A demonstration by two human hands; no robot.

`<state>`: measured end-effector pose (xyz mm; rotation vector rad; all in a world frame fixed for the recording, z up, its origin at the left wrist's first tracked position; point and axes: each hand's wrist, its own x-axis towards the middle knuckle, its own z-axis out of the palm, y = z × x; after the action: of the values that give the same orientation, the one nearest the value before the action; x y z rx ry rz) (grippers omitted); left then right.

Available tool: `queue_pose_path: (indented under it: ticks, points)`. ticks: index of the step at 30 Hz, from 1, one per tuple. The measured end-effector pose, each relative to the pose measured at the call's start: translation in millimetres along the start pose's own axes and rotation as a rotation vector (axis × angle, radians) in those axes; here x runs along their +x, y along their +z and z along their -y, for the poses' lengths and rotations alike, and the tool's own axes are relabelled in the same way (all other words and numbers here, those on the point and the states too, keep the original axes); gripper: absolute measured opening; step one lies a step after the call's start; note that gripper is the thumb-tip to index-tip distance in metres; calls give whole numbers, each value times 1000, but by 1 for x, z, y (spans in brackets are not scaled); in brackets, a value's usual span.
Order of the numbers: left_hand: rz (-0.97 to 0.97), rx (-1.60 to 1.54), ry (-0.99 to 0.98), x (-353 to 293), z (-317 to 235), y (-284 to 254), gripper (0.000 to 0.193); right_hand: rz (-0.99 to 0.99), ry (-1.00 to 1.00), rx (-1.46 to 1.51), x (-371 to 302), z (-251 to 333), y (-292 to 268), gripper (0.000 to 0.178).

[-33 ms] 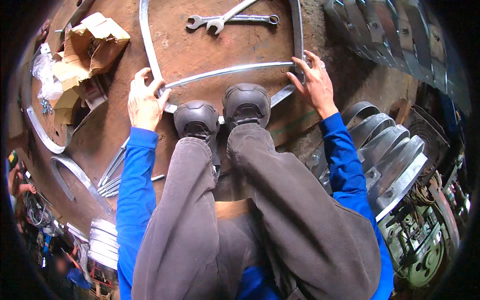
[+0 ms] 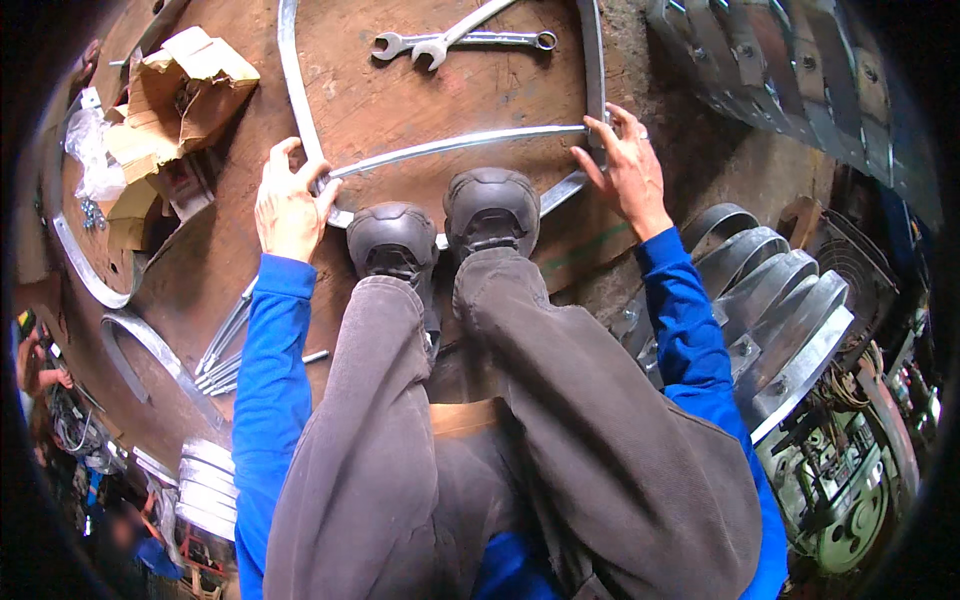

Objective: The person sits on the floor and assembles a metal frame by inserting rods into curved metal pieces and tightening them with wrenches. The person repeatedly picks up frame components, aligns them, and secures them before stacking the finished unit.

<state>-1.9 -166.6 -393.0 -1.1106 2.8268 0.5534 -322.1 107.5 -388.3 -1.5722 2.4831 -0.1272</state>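
Observation:
A bent grey metal strap (image 2: 307, 110) forms a large U in front of me, its rounded end towards my feet. A slim, slightly curved metal bar (image 2: 460, 140) spans between its two sides. My left hand (image 2: 290, 208) is closed around the left bend, thumb and fingers near the bar's left end. At the right side my right hand (image 2: 632, 175) grips the strap by the bar's other end, thumb inside and fingers over the edge. My dark shoes (image 2: 492, 208) rest against the strap's near end, hiding part of it.
Two crossed wrenches (image 2: 465, 42) lie inside the U. To the left are a torn cardboard box (image 2: 185, 85), a plastic bag (image 2: 92, 155), threaded rods (image 2: 228, 330) and a curved strap (image 2: 160, 350). Stacked bent metal straps (image 2: 780, 290) and drilled plates (image 2: 780, 80) sit at right.
My right hand has shifted very slightly to the left. My left hand, the strap and the bar look the same.

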Motion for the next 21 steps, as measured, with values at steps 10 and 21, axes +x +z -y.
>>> queue_pose_path:
  ticks: [10,21]
  points:
    - [102,106,-57,11,-14,-8,27,93,3,-82,20,-8,3,31]
    - [347,-66,-161,29,-3,-17,27,-77,103,-101,7,7,16,25]
